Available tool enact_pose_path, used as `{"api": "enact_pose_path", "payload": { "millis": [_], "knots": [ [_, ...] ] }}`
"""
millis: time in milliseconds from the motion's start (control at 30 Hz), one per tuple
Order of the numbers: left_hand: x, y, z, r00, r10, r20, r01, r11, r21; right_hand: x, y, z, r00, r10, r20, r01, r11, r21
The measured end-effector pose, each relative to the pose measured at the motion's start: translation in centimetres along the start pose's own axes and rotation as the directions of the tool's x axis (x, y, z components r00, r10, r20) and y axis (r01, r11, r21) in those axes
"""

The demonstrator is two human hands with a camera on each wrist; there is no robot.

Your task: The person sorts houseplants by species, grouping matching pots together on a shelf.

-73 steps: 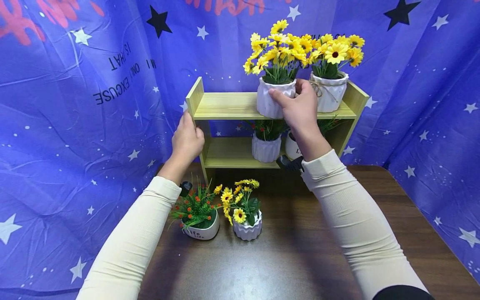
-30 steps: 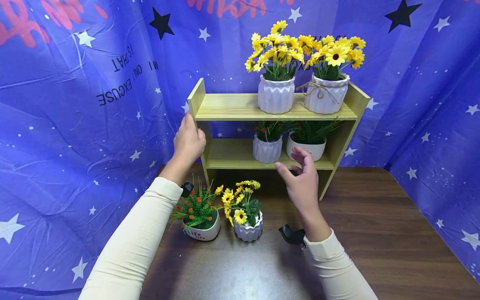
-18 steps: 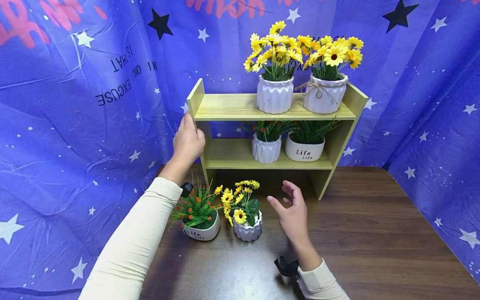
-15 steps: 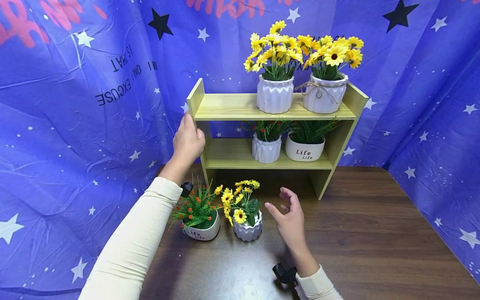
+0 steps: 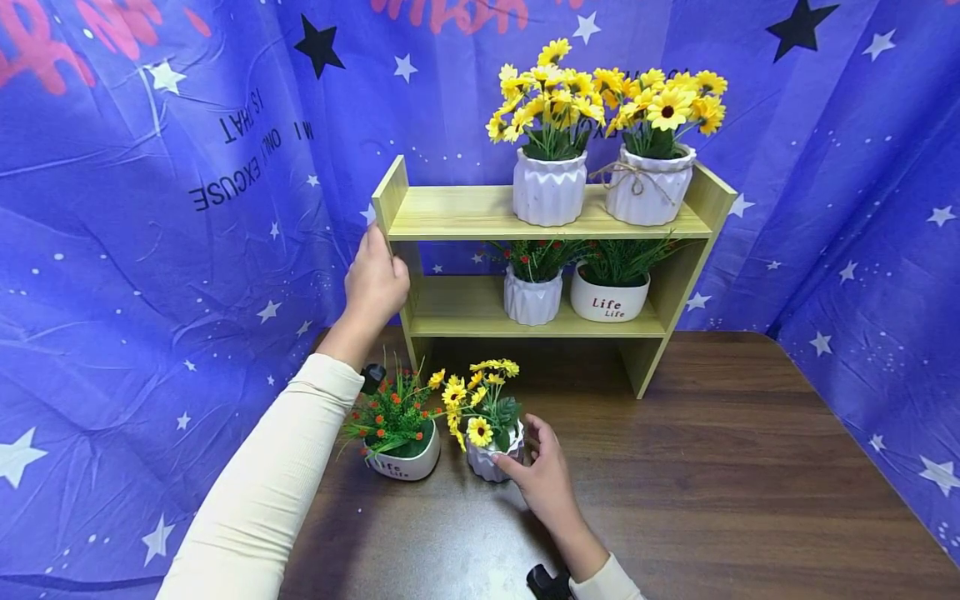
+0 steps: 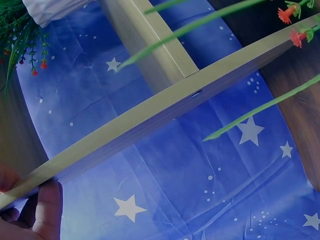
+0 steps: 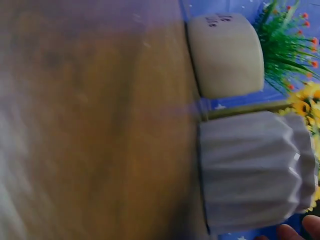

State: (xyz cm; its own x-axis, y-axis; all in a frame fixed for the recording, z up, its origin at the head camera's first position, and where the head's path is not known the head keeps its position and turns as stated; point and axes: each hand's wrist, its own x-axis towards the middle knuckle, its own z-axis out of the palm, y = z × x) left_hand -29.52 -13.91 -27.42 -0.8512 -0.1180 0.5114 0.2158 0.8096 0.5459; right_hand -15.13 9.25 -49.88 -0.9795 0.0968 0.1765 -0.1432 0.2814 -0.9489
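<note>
My left hand (image 5: 377,277) grips the left side panel of a pale wooden two-tier shelf (image 5: 450,218); in the left wrist view the thumb and fingers (image 6: 47,210) lie on either side of the panel's edge. My right hand (image 5: 546,477) is at a white fluted pot (image 5: 487,464) of yellow daisies on the table. Its thumb overlaps the pot's front rim, and its fingers are curved at the right side. In the right wrist view the fingertips (image 7: 312,226) show a small gap from the pot's wall. Left of it stands a white oval pot (image 5: 412,462) of red-flowered grass.
Two white pots of yellow daisies stand on the top shelf, a fluted one (image 5: 550,196) and one tied with twine (image 5: 651,196). The lower tier holds a fluted pot (image 5: 532,300) and an oval "Life" pot (image 5: 609,302). Star-printed blue cloth (image 5: 187,333) surrounds the brown table (image 5: 750,467).
My right hand let go of the fluted daisy pot on the top shelf, came down and moved left to the daisy pot on the table. My left hand has stayed on the shelf panel.
</note>
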Motion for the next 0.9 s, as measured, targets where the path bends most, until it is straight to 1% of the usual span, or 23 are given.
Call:
{"api": "enact_pose_path", "payload": {
  "millis": [100,167,467,533,733,900],
  "knots": [
    [0.0,0.0,0.0,1.0,-0.003,0.006,0.003,1.0,-0.006,-0.1,0.4,0.6,1.0,0.013,0.025,-0.013,1.0,0.011],
    [0.0,0.0,0.0,1.0,-0.004,0.008,0.004,1.0,-0.009,-0.1,0.6,0.9,1.0,0.012,0.026,-0.012,1.0,0.01],
    [0.0,-0.1,0.1,1.0,0.007,-0.011,-0.007,1.0,-0.011,0.0,0.7,1.8,1.0,0.016,-0.015,-0.016,1.0,-0.019],
    [0.0,0.0,0.0,1.0,0.004,-0.009,-0.004,1.0,-0.01,0.0,0.8,1.9,1.0,0.007,-0.024,-0.007,1.0,-0.029],
    [0.0,0.0,0.0,1.0,-0.004,-0.005,0.004,1.0,-0.011,0.0,0.9,2.1,1.0,-0.006,-0.027,0.004,0.998,-0.063],
    [0.0,0.0,0.1,1.0,-0.007,-0.002,0.007,1.0,-0.011,0.0,0.9,2.1,1.0,0.003,-0.022,-0.005,0.998,-0.061]
  ]
}}
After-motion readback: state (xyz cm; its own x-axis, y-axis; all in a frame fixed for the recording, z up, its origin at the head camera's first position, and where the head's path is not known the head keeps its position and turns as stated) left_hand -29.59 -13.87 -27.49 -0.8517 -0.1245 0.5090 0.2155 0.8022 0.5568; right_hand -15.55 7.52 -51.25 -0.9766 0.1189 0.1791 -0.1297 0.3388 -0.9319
